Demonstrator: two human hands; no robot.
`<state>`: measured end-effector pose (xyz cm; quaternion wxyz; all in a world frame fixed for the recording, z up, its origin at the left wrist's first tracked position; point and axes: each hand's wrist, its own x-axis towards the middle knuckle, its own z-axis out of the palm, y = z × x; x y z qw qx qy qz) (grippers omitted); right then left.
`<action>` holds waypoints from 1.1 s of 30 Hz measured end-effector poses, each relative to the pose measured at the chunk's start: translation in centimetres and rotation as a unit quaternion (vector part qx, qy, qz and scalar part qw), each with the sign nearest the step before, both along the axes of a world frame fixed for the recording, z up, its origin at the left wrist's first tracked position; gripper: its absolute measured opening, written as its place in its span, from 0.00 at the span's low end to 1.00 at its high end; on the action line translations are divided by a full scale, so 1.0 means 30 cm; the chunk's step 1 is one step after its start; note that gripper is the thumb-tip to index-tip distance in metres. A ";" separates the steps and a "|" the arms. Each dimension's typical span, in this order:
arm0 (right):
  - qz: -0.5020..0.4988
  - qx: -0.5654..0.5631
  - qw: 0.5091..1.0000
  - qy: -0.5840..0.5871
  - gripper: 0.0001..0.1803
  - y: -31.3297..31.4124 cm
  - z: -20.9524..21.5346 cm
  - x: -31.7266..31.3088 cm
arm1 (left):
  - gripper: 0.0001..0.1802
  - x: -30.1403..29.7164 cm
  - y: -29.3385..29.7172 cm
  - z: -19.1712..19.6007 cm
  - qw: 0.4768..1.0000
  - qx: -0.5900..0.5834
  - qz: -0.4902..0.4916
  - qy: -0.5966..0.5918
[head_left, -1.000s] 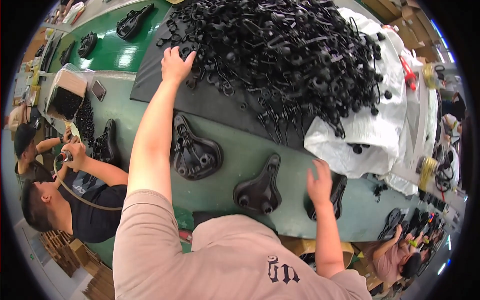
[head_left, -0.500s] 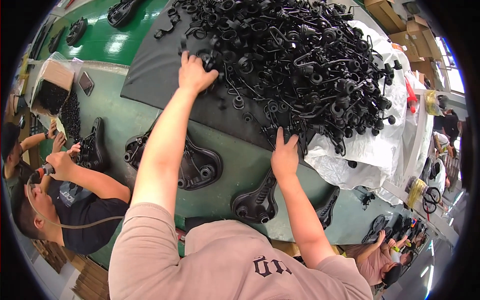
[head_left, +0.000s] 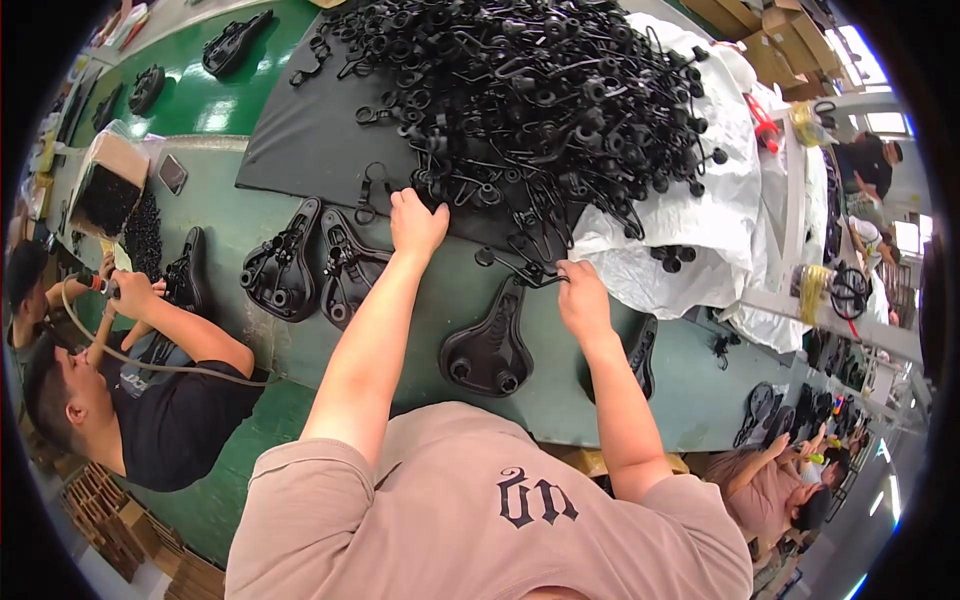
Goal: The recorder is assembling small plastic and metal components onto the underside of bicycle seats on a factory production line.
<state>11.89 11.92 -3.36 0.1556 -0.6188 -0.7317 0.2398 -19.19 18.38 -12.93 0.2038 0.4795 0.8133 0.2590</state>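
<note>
Fingers curled, my left hand (head_left: 418, 225) is at the near edge of the black mat, against dark parts that hide what its fingertips hold. Beside it lies a thin black part with ring ends (head_left: 374, 190). My right hand (head_left: 586, 300) pinches the end of a black bent-wire bracket (head_left: 525, 270) with a round knob at its far end. This bracket hangs over the narrow tip of an upturned black bicycle saddle (head_left: 487, 350) on the green table. Beyond both hands is a big heap of black wire and ring parts (head_left: 540, 100).
More upturned saddles (head_left: 285, 265) lie to the left, some with metal fittings. White sacking (head_left: 715, 230) lies under the heap's right side. A phone (head_left: 172, 174) and a box of small black parts (head_left: 105, 190) are far left. A co-worker (head_left: 150, 400) holds a hose-fed power tool at left.
My left hand has drawn back from the heap to the mat's near edge. My right hand has come nearer, pulling the bent-wire bracket off the heap. The whole view has shifted somewhat.
</note>
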 end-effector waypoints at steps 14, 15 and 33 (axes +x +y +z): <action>-0.035 -0.414 0.907 -0.068 0.11 -0.218 0.147 0.431 | 0.37 -0.069 -0.126 0.066 0.895 -0.298 -0.255 0.213; 0.057 -0.356 0.930 -0.067 0.12 -0.237 0.076 0.455 | 0.37 -0.076 -0.114 0.048 0.891 -0.300 -0.266 0.213; -0.052 -0.074 0.980 -0.176 0.42 -0.706 -0.203 0.306 | 0.17 0.021 -0.797 0.229 0.958 -0.113 -0.229 -0.131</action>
